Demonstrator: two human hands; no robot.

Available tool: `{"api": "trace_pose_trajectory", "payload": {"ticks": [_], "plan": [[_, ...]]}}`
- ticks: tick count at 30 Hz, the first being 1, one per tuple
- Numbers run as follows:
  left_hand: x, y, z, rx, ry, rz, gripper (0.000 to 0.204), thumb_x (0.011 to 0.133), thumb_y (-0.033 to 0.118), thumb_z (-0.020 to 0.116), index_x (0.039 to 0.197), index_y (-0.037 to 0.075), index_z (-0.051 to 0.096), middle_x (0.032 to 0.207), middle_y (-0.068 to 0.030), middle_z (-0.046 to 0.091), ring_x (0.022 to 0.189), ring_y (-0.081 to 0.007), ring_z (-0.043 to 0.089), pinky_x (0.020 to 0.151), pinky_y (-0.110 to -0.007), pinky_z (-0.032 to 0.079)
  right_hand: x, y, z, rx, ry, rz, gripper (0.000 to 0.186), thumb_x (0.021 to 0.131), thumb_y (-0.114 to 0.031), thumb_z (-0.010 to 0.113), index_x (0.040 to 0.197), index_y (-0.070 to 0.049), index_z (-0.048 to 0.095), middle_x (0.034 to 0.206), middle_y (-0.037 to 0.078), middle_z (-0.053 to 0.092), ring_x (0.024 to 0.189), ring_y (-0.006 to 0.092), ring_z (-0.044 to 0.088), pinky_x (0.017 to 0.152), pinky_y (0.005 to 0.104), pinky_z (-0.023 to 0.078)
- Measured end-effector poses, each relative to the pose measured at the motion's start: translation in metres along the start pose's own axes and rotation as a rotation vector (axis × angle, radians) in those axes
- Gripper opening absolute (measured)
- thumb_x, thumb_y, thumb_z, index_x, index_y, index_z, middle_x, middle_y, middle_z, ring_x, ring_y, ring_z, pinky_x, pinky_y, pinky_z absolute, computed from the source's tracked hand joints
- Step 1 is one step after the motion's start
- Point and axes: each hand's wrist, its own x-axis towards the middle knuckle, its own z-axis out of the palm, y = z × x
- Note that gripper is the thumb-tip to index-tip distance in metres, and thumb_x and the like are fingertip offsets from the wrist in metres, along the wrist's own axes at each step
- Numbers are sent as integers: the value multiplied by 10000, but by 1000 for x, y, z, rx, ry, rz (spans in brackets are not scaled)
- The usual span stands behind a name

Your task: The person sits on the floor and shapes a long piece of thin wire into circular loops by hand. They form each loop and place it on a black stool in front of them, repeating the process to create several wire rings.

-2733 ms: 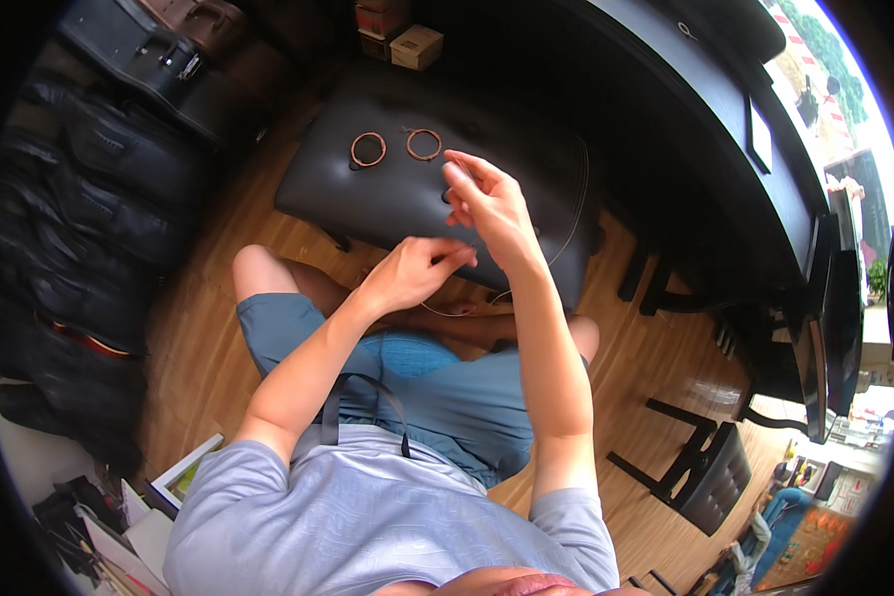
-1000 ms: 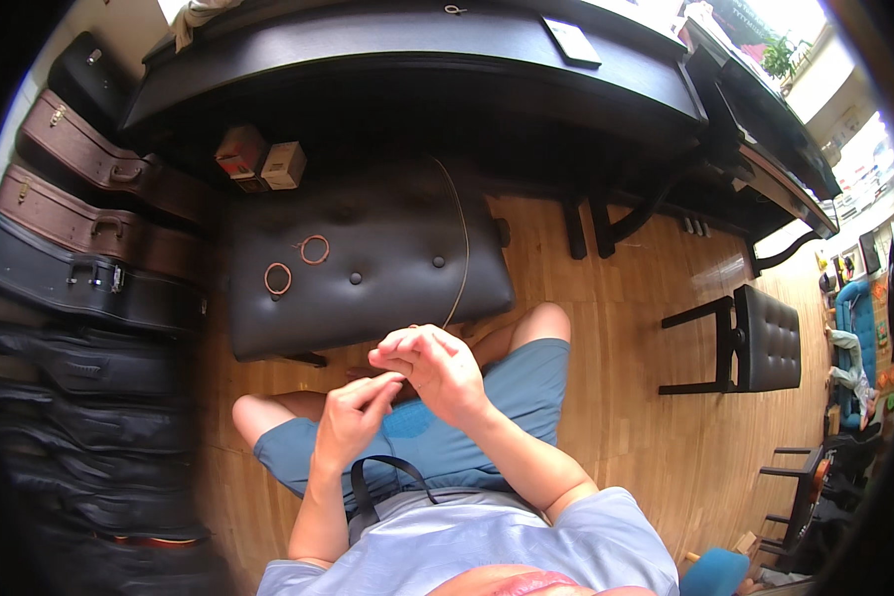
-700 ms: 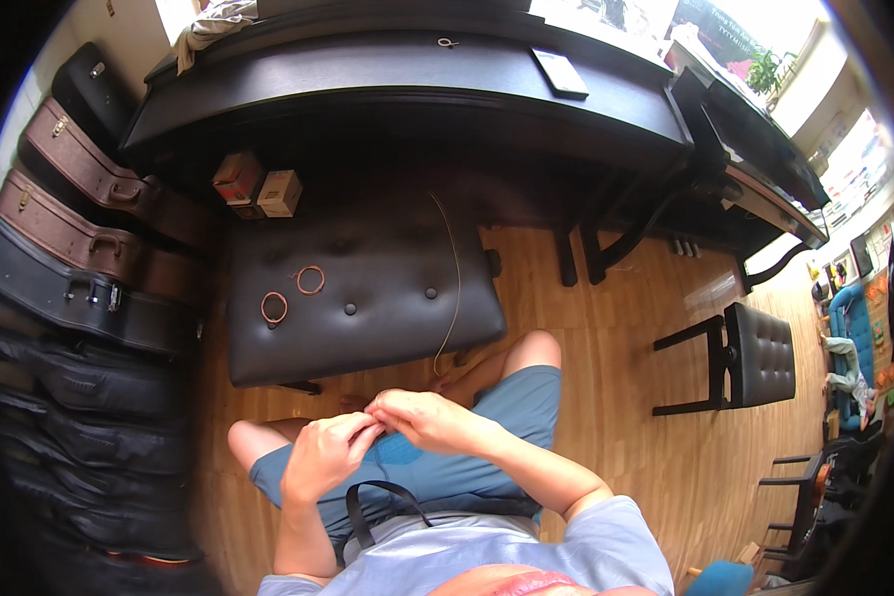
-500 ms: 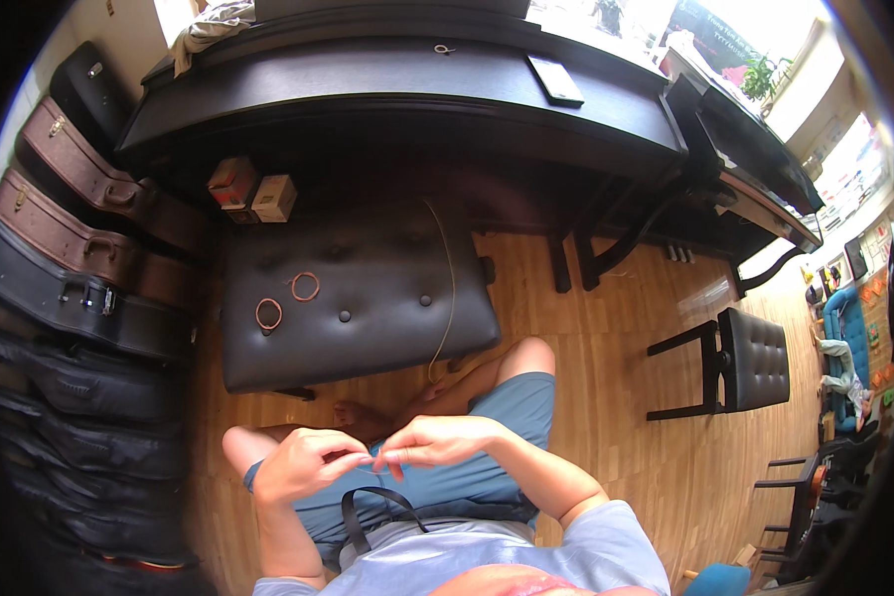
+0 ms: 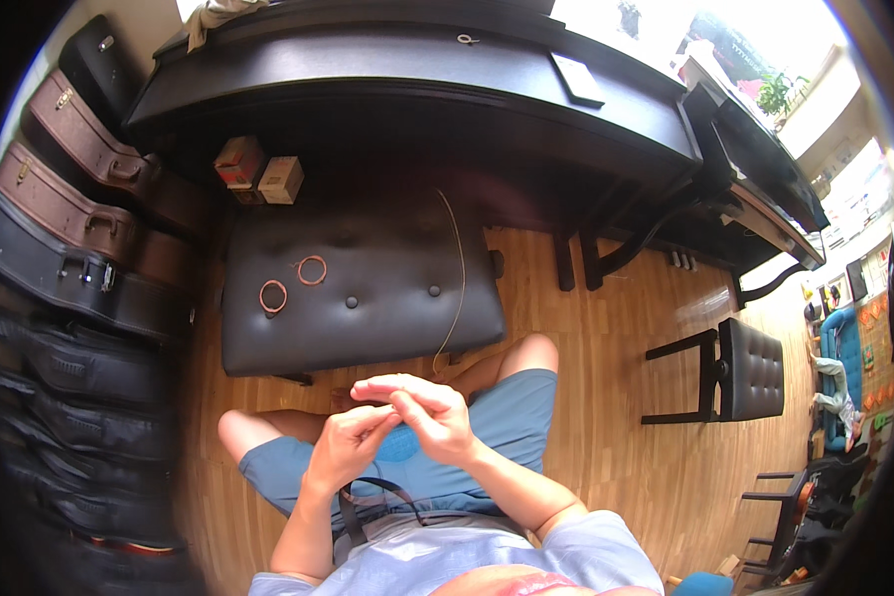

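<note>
Both hands meet in front of my lap. My left hand (image 5: 350, 445) pinches thumb against fingers; whatever lies in the pinch is too small to make out. Touching or nearly touching its fingertips, my right hand (image 5: 435, 421) has its thumb pressed toward its fingers, which reach leftward; I cannot make out anything held there. Beyond them stands a black tufted bench (image 5: 387, 323). On its seat lie two copper-coloured coils of string, a nearer coil (image 5: 273, 309) and a farther coil (image 5: 312, 256). A long thin golden string (image 5: 463, 268) runs over the bench's right part and past its near edge.
Small boxes (image 5: 282, 180) sit beyond the bench, below a black piano (image 5: 387, 74) bearing a flat pale-topped item (image 5: 577, 79). Instrument cases (image 5: 60, 204) line the left. A second black bench (image 5: 751, 370) stands to the right; a person (image 5: 840, 397) is at far right.
My hands have risen and drawn closer together. The right hand has turned, its fingers now extending leftward above the left fingertips. The coils stay on the bench.
</note>
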Motion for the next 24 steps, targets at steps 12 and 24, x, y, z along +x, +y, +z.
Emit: {"api": "trace_pose_trajectory", "payload": {"ticks": [12,24], "plan": [[-10,-26,-20,257,-79,139,150,901,161,708,987,41,730,920,-163,722,821,-347,696,717,-395,556,-1,34,-27,-1010,-358,-179,284,863,-69,681,1121,34,626,1018,174,693,911,326,681,797,404,574],[0,-63,-26,-324,-104,180,129,919,71,706,1012,-3,756,814,-65,698,627,-114,567,551,-274,430,-13,73,-73,721,-634,547,325,1047,-231,535,1008,46,700,738,46,613,557,71,493,555,259,447]]}}
